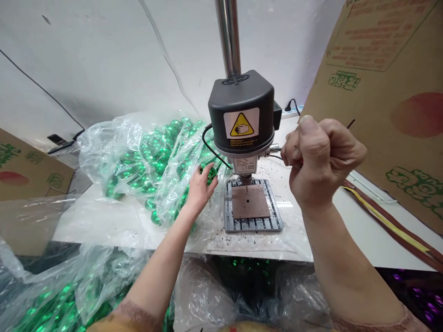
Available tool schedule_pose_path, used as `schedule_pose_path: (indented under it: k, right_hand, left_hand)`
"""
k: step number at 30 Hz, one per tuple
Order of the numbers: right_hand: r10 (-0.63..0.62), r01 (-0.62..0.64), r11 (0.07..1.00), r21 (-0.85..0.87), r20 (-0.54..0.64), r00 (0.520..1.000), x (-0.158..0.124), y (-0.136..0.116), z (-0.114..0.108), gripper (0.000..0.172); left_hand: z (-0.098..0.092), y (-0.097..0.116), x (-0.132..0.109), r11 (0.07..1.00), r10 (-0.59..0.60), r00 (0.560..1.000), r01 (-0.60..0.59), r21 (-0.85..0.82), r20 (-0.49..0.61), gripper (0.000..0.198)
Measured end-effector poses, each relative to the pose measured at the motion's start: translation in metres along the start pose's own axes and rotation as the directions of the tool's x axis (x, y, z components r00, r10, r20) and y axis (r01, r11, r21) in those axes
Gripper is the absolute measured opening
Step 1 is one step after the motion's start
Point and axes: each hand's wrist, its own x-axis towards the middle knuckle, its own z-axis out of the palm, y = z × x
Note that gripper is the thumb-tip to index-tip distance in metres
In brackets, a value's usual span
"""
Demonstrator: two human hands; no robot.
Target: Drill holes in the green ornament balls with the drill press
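Note:
A small bench drill press [241,113] with a black motor housing stands before me. My right hand [320,159] is closed in a fist around the metal feed lever [276,148] at its right side. Under the bit, a brown square plate [251,203] with a hole in it lies on the slotted grey base [254,225]. To the left, my left hand [202,186] reaches to the edge of a heap of shiny green balls [152,154], its thumb and fingers apart. Green shows between its fingers; whether it touches a ball is unclear.
Clear plastic bags [104,138] surround the green balls on the white table [294,230]. More green balls [51,304] lie below, purple ones [429,299] at lower right. Cardboard boxes [384,115] flank the table. A black plug [288,107] sits behind; dark shavings surround the base.

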Motion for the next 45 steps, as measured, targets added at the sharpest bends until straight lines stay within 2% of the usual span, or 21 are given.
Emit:
schedule_pose_path:
  k: [1,2,4,5,7,11,14,22,25,32,35,40,43,45]
  right_hand:
    - [0.003,-0.003,1.0,-0.007,0.002,1.0,0.0,0.0,0.0,0.045]
    - [0.004,-0.004,1.0,-0.015,-0.002,1.0,-0.001,-0.001,0.0,0.046]
    - [-0.006,0.006,1.0,-0.017,-0.011,1.0,-0.001,-0.001,0.001,0.045]
    - [-0.011,0.011,1.0,-0.011,-0.013,1.0,-0.001,-0.001,0.001,0.045]
    - [-0.015,0.015,1.0,0.002,-0.008,1.0,-0.001,0.0,0.0,0.044]
    - [-0.005,0.005,1.0,0.002,0.017,1.0,-0.001,0.0,-0.001,0.045]
    - [0.002,-0.002,1.0,0.007,0.027,1.0,-0.002,0.001,-0.002,0.045]
    - [0.033,-0.032,0.999,-0.03,0.028,0.999,-0.002,0.002,-0.002,0.049]
    - [0.024,-0.025,0.999,0.024,0.036,0.999,-0.001,0.001,-0.002,0.047]
    - [0.017,-0.017,1.0,-0.004,0.016,1.0,-0.001,0.001,0.0,0.048]
    - [0.038,-0.038,0.999,-0.02,0.002,0.999,0.001,0.0,0.001,0.049]
    - [0.059,-0.055,0.991,-0.121,0.033,0.998,0.005,-0.002,0.003,0.049]
    - [0.037,-0.029,0.985,-0.172,0.045,0.998,0.002,0.0,0.001,0.049]
    - [0.01,-0.007,0.99,-0.14,0.024,1.0,-0.002,0.003,0.0,0.05]
  left_hand:
    - [-0.003,0.007,-0.008,0.982,-0.059,0.998,0.054,-0.18,-0.026,0.038]
    - [-0.005,0.015,-0.018,0.922,-0.119,0.993,0.108,-0.371,-0.005,0.037]
    - [0.0,0.029,-0.036,0.705,-0.189,0.974,0.222,-0.674,0.123,0.042]
    - [0.006,0.035,-0.044,0.594,-0.209,0.96,0.275,-0.756,0.186,0.045]
    - [0.021,0.041,-0.055,0.449,-0.249,0.933,0.348,-0.823,0.259,0.049]
    - [0.046,0.039,-0.06,0.347,-0.299,0.914,0.374,-0.86,0.276,0.058]
    - [0.051,0.036,-0.057,0.378,-0.262,0.922,0.37,-0.848,0.286,0.063]
    - [0.06,0.035,-0.056,0.556,-0.153,0.953,0.302,-0.774,0.262,0.052]
    - [0.065,0.033,-0.058,0.633,-0.141,0.959,0.277,-0.723,0.244,0.049]
    - [0.064,0.036,-0.062,0.791,-0.097,0.975,0.196,-0.579,0.197,0.044]
    - [0.066,0.042,-0.066,0.796,-0.058,0.979,0.164,-0.583,0.197,0.045]
    - [0.071,0.046,-0.069,0.705,-0.045,0.97,0.202,-0.68,0.241,0.046]
    - [0.071,0.045,-0.068,0.699,-0.046,0.968,0.207,-0.684,0.246,0.047]
    - [0.071,0.045,-0.068,0.702,-0.052,0.969,0.206,-0.682,0.24,0.047]
